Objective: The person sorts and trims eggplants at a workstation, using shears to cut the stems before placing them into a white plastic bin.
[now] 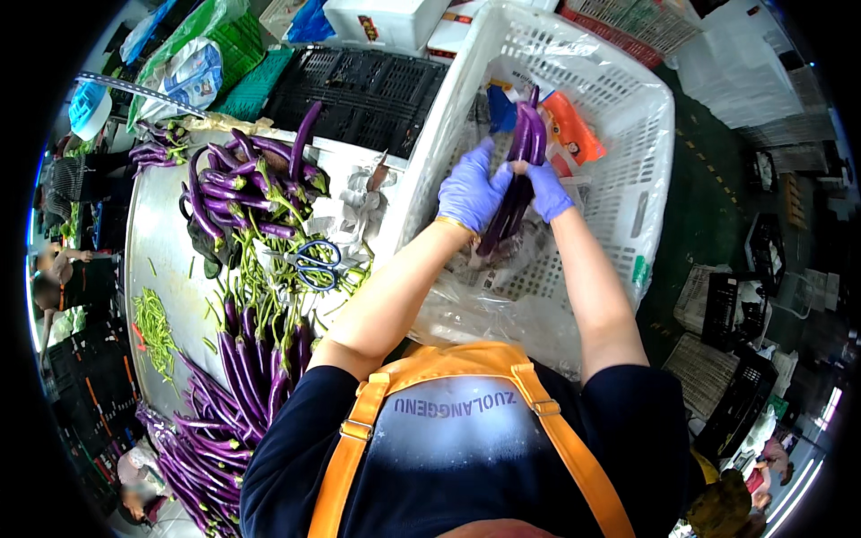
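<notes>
My left hand (472,190) and my right hand (548,191), both in thin purple gloves, are inside a white perforated plastic crate (650,148). Between them is a small bunch of long purple eggplants (527,134), held from both sides around its middle. The bunch points away from me, its lower end reaching back between my wrists. Beneath it lie crumpled clear film and an orange-red plastic wrapper (576,128). To the left, on a metal table (170,233), rest blue-handled scissors (317,265) among cut green stems (247,260).
A tangled pile of eggplants (238,188) covers the far table, and a larger heap (211,430) lies nearer me. A black crate (359,94) stands beyond the table. More crates (735,309) line the floor at right. Other people are at the far left and lower right.
</notes>
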